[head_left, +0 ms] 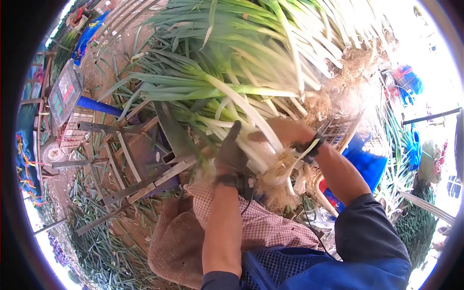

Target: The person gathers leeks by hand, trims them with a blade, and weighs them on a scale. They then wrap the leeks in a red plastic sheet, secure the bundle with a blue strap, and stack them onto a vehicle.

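Observation:
Long leeks [246, 104] with white stalks, green tops and stringy roots lie across the middle of the head view. My left hand [230, 153], in a dark glove, grips the stalks of a small bunch from the left, thumb upright; its other fingers are mostly hidden. From the right, my right hand [285, 131] closes around stalks of the same bunch, partly behind one slanting leek. The bunch's tangled roots [280, 176] hang toward my lap. Beyond both hands spreads a large heap of leeks [270, 43], roots to the right.
A metal frame [130, 166] stands to the left, near a scale display [66, 92] on a blue post. At right are a plastic crate [340, 128] and a blue container [369, 157]. Checked cloth [266, 224] covers my lap. Loose green leaves [96, 241] litter the ground.

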`<state>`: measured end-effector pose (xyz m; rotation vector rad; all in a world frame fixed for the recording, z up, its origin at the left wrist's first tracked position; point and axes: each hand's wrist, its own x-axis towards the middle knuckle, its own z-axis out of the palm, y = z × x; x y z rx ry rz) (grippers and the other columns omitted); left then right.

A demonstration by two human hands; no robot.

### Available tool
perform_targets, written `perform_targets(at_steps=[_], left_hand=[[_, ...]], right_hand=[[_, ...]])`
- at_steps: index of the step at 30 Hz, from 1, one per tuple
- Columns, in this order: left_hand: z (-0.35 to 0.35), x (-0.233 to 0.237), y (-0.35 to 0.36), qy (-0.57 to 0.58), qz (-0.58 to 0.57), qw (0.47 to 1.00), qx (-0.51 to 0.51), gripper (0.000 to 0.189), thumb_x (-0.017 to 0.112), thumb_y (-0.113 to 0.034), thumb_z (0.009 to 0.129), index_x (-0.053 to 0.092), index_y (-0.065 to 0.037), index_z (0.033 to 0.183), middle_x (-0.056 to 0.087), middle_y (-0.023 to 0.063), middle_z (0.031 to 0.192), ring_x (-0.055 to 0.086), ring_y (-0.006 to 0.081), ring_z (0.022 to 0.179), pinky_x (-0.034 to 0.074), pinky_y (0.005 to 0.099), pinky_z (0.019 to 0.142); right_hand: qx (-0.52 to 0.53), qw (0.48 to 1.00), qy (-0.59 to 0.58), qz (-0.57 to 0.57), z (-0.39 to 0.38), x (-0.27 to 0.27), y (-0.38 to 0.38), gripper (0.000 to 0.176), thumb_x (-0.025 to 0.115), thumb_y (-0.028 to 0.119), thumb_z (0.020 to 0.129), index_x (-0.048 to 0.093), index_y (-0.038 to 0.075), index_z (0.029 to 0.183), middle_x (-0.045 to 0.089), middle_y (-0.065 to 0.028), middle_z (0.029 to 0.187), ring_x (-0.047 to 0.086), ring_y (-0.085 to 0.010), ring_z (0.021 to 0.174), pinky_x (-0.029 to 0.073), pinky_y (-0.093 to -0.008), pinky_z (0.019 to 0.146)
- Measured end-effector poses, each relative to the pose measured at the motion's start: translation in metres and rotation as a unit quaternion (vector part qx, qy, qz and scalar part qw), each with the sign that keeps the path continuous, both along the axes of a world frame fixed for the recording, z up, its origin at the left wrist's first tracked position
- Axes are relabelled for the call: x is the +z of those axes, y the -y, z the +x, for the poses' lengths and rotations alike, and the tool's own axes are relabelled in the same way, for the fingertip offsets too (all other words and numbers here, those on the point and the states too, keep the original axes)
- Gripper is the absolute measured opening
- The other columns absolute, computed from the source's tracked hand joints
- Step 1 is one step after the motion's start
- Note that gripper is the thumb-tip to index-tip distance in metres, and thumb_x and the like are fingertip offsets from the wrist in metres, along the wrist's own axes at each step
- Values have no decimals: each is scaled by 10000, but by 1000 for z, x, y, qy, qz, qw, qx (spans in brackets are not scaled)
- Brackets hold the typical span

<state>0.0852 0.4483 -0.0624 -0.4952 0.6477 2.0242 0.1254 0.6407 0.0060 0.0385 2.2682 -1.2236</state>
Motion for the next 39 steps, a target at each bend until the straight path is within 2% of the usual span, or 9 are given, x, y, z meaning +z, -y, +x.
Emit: perform_targets(at_steps=[3, 6, 13, 16, 19, 24, 29, 37, 39], left_hand=[[1, -16, 4, -104, -109, 987, -51, 428, 641, -354, 989, 581, -33, 1266, 663, 91, 1113, 648, 239, 1012, 536, 378, 930], [2, -18, 1, -108, -127, 985, -52, 392, 669, -356, 971, 607, -43, 1200, 668, 62, 1037, 660, 215, 930, 559, 363, 863], [-3, -8, -1, -9, -96, 995, -5, 460, 692, -328, 946, 575, -32, 1280, 647, 101, 1129, 639, 252, 1023, 536, 391, 928], [-3, 7, -1, 37, -46, 998, -15, 521, 692, -322, 940, 539, -24, 1339, 630, 128, 1176, 623, 279, 1071, 520, 415, 969], [1, 17, -8, 29, -23, 999, -5, 554, 686, -322, 941, 513, -18, 1370, 624, 148, 1197, 617, 295, 1091, 511, 428, 992], [2, 18, -9, 24, 61, 998, -13, 649, 664, -436, 959, 480, -9, 1412, 615, 165, 1266, 608, 303, 1156, 500, 443, 1029], [1, -8, -8, -31, -59, 995, -69, 669, 624, -518, 976, 496, -20, 1404, 622, 157, 1285, 636, 269, 1128, 530, 409, 994], [8, 5, -8, -167, -137, 975, -49, 512, 591, -401, 1010, 560, 9, 1315, 691, 132, 1087, 687, 213, 909, 573, 351, 803], [7, 8, -5, -176, -129, 974, -57, 469, 610, -342, 990, 599, 23, 1283, 686, 124, 1092, 676, 191, 901, 564, 315, 778]], right_hand=[[45, 972, -185, 135, -29, -40, -54, 397, 629, 403, 954, 748, 25, 981, 719, -200, 863, 659, -312, 742, 521, -434, 745], [-201, 915, -279, 209, -46, -38, -62, 423, 667, 389, 920, 688, 69, 1195, 739, -173, 1010, 701, -362, 970, 533, -442, 861], [-49, 957, -15, 287, -41, -59, -54, 438, 660, 372, 916, 662, 58, 1222, 690, -214, 1173, 655, -362, 1108, 508, -464, 934], [12, 994, -104, -27, -2, -90, -43, 423, 610, 358, 960, 657, 51, 1247, 672, -221, 1204, 634, -370, 1125, 497, -456, 954], [76, 963, -253, -55, 12, -100, -53, 476, 571, 369, 990, 618, 36, 1328, 644, -216, 1290, 623, -356, 1164, 469, -422, 1029], [-176, 947, -8, -269, 19, -65, -36, 733, 600, 486, 965, 457, -40, 1455, 565, -218, 1420, 576, -316, 1264, 386, -418, 1131], [-80, 994, 58, 37, -10, -17, 20, 1258, 815, 621, 691, 251, -205, 1455, 549, -322, 1354, 563, -365, 1248, 413, -377, 1090], [-142, 986, 67, -52, -5, -23, 9, 1108, 846, 383, 734, 244, -128, 1511, 554, -238, 1390, 565, -275, 1240, 418, -330, 1067], [-154, 984, 16, -90, 1, -32, 10, 680, 808, 406, 765, 570, -1, 1255, 667, -189, 1158, 627, -218, 1055, 464, -317, 942]])
